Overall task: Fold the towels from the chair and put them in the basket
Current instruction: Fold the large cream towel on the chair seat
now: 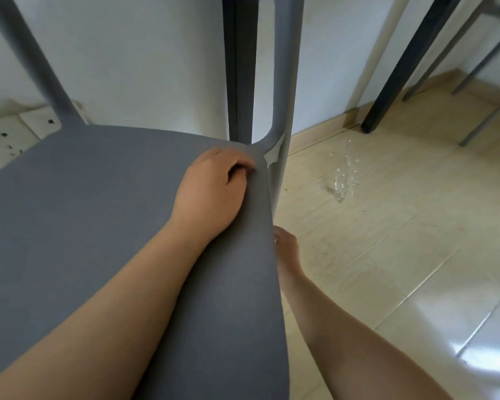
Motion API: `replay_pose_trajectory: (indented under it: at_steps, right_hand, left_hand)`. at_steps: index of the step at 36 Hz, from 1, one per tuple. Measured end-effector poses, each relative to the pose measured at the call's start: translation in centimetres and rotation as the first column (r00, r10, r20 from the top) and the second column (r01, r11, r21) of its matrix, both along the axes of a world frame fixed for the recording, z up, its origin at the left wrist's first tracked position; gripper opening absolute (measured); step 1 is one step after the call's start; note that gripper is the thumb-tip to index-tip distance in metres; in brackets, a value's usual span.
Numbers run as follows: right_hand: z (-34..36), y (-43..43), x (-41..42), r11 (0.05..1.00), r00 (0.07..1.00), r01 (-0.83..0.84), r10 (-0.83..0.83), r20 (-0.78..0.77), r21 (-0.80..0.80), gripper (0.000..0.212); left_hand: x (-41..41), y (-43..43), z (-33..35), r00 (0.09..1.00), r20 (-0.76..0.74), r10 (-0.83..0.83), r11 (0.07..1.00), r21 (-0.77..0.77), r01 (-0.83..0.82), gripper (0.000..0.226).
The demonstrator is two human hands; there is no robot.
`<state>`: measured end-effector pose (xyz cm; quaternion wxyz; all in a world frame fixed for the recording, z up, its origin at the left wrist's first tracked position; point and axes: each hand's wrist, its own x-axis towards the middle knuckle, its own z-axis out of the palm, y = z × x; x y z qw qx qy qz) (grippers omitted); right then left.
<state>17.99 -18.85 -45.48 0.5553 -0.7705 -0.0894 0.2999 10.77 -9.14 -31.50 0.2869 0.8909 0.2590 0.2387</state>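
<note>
The left grip [214, 183] rests clenched on the grey chair [84, 212], fingers curled in and clasping nothing. The seat spreads beneath and left of it. The right grip [286, 252] touches the seat's side edge, nearer the person, its fingers hidden; whether it is clenched or released I cannot tell.

The right hand [287, 251] has its fingers hidden behind the seat edge of the chair [98, 215]; whether they grip it cannot be told. The chair's back and front are cut off.

Left hand [211, 183] rests on grey chair seat [84, 197].
</note>
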Motion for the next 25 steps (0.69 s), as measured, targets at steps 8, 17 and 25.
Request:
replay_pose_trajectory:
  at_steps: [8,17,25]
  right_hand:
    - [10.3,-4.3,0.0,0.964,0.982,0.134,-0.161,0.102,0.23,0.025]
    - [22.5,-8.2,-4.2,0.889,0.962,0.102,-0.203,0.183,0.446,0.025]
    - [32.8,-8.5,-8.8,0.81,0.938,-0.046,-0.166,0.304,0.585,0.028]
  left_hand:
    - [-1.3,-1.5,1.4,0.993,-0.103,0.063,0.963,-0.255,-0.087,0.038]
    - [-5.4,-6.8,7.3,0.956,-0.084,-0.281,0.828,-0.524,0.197,0.041]
    - [-9.9,-8.6,14.3,0.937,0.128,-0.325,0.739,-0.584,0.336,0.037]
